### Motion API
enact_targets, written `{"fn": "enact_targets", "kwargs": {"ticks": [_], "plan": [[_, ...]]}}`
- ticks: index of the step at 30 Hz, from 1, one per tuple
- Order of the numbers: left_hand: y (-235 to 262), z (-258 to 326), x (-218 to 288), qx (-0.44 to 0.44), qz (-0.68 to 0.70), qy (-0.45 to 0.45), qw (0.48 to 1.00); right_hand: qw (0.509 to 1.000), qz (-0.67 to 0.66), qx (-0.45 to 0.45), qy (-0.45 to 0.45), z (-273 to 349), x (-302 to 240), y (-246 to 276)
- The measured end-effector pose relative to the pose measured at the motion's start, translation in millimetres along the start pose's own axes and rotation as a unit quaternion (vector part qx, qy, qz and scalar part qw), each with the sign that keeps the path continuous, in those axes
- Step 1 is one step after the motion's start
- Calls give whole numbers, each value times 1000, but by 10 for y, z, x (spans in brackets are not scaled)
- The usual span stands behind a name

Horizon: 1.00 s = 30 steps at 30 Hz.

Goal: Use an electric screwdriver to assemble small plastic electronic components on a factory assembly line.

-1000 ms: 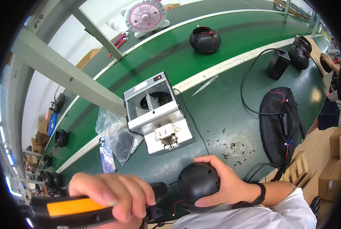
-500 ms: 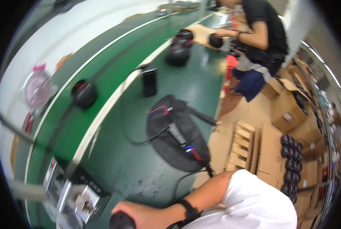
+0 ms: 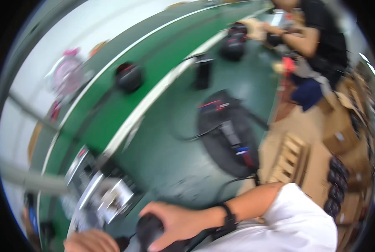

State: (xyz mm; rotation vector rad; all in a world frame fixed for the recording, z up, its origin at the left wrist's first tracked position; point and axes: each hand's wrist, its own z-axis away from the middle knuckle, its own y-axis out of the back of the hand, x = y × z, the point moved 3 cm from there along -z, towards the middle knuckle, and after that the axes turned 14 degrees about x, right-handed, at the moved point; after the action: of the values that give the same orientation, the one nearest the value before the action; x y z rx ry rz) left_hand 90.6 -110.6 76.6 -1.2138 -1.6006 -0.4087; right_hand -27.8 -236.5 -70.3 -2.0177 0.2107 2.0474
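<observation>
My right hand (image 3: 181, 226), with a black band at its wrist, is wrapped round a smooth black rounded object (image 3: 148, 229) at the lower edge. The object's lower part is cut off by the frame and covered by my fingers. To the left of it my left hand (image 3: 91, 241) shows only in part, and its fingers are smeared by motion. A bench device (image 3: 112, 199) with a silver metal block stands just beyond both hands. Farther off on the green bench lies a flat dark bag (image 3: 228, 140) with a strap and some red and blue on it.
A black rounded piece (image 3: 129, 77) sits on the green conveyor belt (image 3: 162, 50). Beyond a black box (image 3: 203, 72) are more dark rounded pieces (image 3: 233, 44), near a co-worker (image 3: 321, 46). Cardboard boxes (image 3: 340, 134) and a wooden pallet (image 3: 289, 157) stand on the right.
The view has swung, so the scene sits farther right and higher. My left hand has come into view at the lower left. My right hand still holds the black object, more of which now shows.
</observation>
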Motion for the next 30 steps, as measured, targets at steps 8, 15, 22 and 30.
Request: {"fn": "enact_targets", "kwargs": {"ticks": [8,15,22,30], "plan": [[392,-296,-346,359,-156,-65,918,992,-37,-44,-116,12,70,26],[335,-123,-322,391,-93,14,916,992,-28,-42,-114,3,17,34],[-130,-132,42,274,-37,-108,955,994,18,-40,-101,23,-55,-11],[-169,-141,-153,245,-55,-47,967,993,106,-25,-53,67,-139,-96]]}}
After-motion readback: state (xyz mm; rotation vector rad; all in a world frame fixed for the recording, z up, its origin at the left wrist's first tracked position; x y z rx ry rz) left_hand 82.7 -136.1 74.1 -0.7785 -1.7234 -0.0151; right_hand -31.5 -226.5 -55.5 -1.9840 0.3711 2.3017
